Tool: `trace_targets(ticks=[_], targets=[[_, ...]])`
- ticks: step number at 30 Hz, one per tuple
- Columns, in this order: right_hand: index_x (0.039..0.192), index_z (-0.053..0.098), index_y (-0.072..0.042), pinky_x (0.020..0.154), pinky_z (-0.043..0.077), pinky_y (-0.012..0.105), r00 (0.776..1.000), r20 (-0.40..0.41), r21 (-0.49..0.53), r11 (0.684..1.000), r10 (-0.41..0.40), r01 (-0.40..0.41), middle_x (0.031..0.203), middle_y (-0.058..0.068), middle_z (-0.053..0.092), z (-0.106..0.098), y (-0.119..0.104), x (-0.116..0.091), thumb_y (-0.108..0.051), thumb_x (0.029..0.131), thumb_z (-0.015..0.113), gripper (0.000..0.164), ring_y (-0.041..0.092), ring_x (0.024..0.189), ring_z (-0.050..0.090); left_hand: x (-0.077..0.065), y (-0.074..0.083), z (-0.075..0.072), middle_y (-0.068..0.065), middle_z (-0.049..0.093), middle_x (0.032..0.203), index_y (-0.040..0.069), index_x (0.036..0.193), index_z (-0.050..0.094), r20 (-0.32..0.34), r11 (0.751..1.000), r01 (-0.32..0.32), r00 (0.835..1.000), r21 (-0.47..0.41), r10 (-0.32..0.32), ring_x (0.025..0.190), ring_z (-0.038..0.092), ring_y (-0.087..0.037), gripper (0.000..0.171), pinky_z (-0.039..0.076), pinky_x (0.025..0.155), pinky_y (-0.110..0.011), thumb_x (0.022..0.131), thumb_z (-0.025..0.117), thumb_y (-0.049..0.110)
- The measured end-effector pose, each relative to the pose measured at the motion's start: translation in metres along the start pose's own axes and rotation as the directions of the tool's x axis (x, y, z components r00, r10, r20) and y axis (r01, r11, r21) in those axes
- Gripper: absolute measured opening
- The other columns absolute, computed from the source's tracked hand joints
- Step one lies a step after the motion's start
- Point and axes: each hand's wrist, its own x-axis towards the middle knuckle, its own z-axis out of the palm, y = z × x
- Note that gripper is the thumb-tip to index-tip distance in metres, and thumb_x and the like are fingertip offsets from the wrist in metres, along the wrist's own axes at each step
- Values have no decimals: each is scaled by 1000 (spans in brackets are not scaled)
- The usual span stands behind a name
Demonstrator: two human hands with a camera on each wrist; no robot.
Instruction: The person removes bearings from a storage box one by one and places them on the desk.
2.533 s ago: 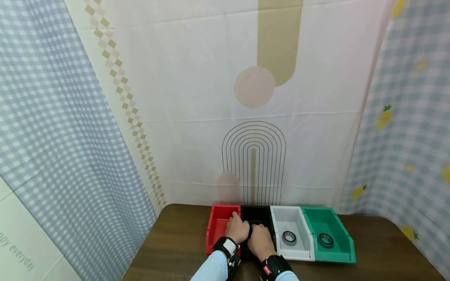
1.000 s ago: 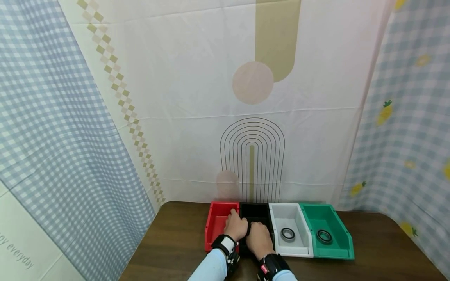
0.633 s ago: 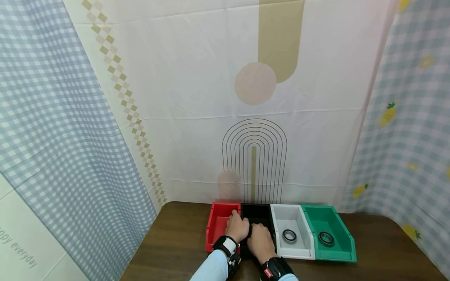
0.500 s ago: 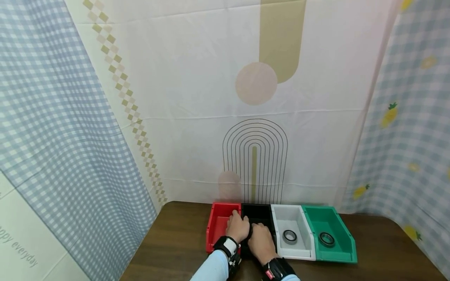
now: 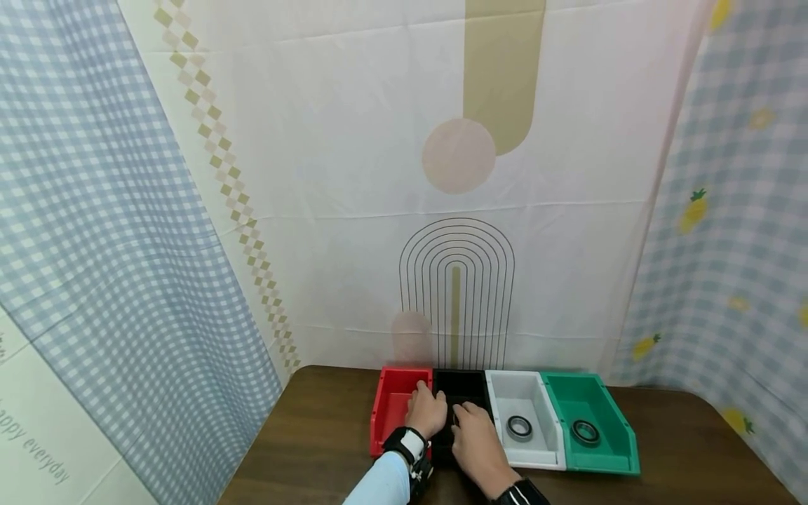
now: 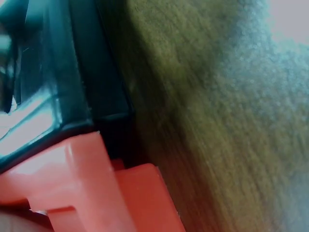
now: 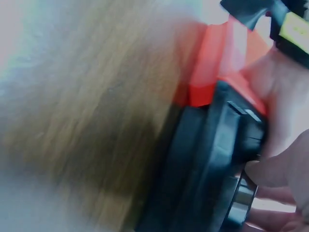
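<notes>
My right hand [image 5: 476,442] is over the black bin [image 5: 461,384], tilted to the right. Between its thumb and fingers it pinches a bearing [image 7: 241,203], a black ring with a shiny steel band, standing on edge just inside the bin's wall in the right wrist view. My left hand [image 5: 427,412] lies over the shared wall of the red bin [image 5: 377,421] and the black bin, fingers bent downward. Its fingertips are hidden, and I cannot tell whether they hold anything. In the left wrist view, a bit of finger [image 6: 19,223] shows beside the red bin's edge.
A white bin [image 5: 533,457] and a green bin [image 5: 602,463] adjoin the black one on the right. One bearing [image 5: 520,428] lies flat in the white bin, another bearing [image 5: 585,432] in the green. All stand on a brown wooden table [image 5: 303,428] before a hanging cloth [image 5: 341,280].
My right hand has turned and drawn slightly rightward from my left hand, taking the bearing that sat between both hands. The left hand stays almost in place.
</notes>
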Motion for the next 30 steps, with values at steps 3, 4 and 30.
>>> trace_targets(ticks=[3,4,30], targets=[[128,73,3,107,54,57,997,69,46,998,33,-37,132,23,70,-13,-1,-9,-8,96,75,34,42,125,66,0,0,0,-30,56,149,-4,152,44,0,1000,0,1000,3,0,137,53,-53,57,44,108,-71,108,55,30],[128,73,3,107,54,58,995,90,61,997,38,-44,133,23,70,-17,-2,-12,-9,96,74,34,42,126,66,-1,0,0,-30,56,149,-4,152,44,4,1000,0,1000,0,0,136,53,-53,57,44,108,-71,108,55,30],[127,75,-10,93,57,59,969,241,172,985,-49,7,125,14,71,9,36,-51,-25,93,82,38,39,111,69,-3,8,-6,-32,52,153,-6,155,40,31,999,-3,1000,-32,4,140,49,-54,59,41,111,-72,109,54,29]])
